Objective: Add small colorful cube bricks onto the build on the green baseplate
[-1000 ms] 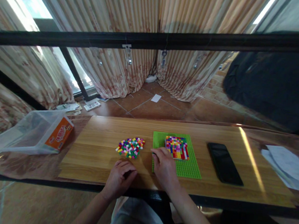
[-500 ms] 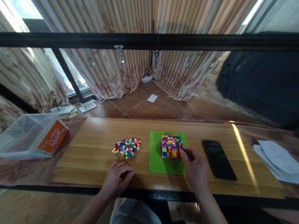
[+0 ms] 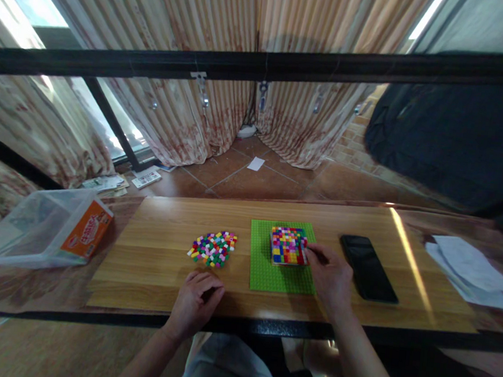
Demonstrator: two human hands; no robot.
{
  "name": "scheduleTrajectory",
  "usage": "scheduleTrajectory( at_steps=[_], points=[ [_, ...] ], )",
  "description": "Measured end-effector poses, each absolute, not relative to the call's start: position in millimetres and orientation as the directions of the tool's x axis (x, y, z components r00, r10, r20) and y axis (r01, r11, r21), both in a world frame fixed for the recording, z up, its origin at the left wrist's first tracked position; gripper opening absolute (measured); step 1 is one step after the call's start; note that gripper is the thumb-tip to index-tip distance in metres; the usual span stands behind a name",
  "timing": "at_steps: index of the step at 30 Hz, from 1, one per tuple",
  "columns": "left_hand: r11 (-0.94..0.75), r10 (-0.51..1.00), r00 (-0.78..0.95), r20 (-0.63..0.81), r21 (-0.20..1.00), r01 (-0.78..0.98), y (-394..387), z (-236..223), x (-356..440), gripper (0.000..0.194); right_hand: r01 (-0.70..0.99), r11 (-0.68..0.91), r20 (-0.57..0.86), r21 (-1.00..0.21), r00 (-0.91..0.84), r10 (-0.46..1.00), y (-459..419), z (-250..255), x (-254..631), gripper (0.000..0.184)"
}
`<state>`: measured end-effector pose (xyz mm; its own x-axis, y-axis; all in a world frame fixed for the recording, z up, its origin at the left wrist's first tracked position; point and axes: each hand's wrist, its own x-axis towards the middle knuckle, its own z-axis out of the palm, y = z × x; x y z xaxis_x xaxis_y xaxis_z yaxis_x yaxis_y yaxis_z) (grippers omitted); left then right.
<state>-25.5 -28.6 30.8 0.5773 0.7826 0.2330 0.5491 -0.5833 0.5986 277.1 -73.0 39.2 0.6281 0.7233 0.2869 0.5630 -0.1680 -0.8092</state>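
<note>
A block of small multicoloured toy bricks (image 3: 288, 245) stands on a green studded baseplate (image 3: 262, 277). My right hand (image 3: 329, 276) is at the block's right side, thumb and forefinger pinched on a toy brick at its edge; the fingertips hide most of that brick. To the left, a loose pile of toy bricks (image 3: 213, 248) lies on the wooden board. Just in front of this pile my left hand (image 3: 196, 299) rests near the board's front edge, fingers curled in, with nothing visible in them.
A black phone (image 3: 369, 268) lies right of the baseplate on the wooden board (image 3: 146, 261). Beyond the board are white papers (image 3: 475, 269) at the right and a clear plastic box (image 3: 47, 228) with an orange label at the left. A dark bar (image 3: 263, 68) crosses behind.
My right hand has shifted very slightly at the block's right edge, its fingertips drawn a little outward. My left hand stays where it was. The whole view has moved slightly.
</note>
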Motion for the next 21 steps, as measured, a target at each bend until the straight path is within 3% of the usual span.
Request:
scheduleTrajectory(
  at_steps=[11,21],
  points=[
    [-0.589,0.780,0.579,0.238,0.593,0.549,-29,33,-24,0.017,0.741,-0.182,0.387,-0.647,0.524,0.759,-64,38,276,0.031],
    [-0.575,0.788,0.573,0.224,0.600,0.556,-29,31,-25,0.016,0.712,-0.134,0.407,-0.689,0.534,0.742,-57,32,277,0.027]
  ],
)
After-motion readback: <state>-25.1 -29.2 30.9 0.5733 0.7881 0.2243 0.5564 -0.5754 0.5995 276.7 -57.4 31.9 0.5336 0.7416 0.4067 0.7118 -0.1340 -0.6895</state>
